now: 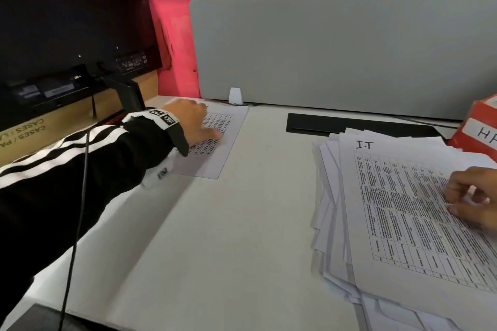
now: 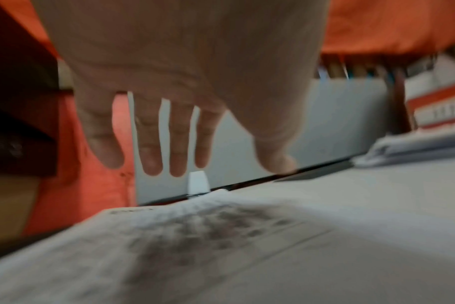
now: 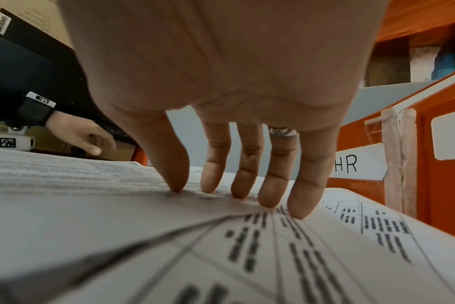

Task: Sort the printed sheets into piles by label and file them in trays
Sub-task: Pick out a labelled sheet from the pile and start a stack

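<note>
The left hand [image 1: 192, 122] is stretched out over a single printed sheet [image 1: 215, 148] lying flat at the far left of the white desk [image 1: 242, 223]. Its fingers [image 2: 178, 139] are straight and spread, holding nothing; I cannot tell if they touch the paper. The right hand [image 1: 473, 196] rests on the big messy pile of sheets [image 1: 390, 209] on the right, fingertips [image 3: 273, 193] pressing the top page, marked "I.T", with no grasp on it. An orange tray [image 1: 481, 126] labelled "HR" stands just behind the pile. A grey divider panel [image 1: 336, 54] runs along the back of the desk. A black monitor [image 1: 67, 29] and a cardboard box [image 1: 40, 126] crowd the left side, close to the left arm.
</note>
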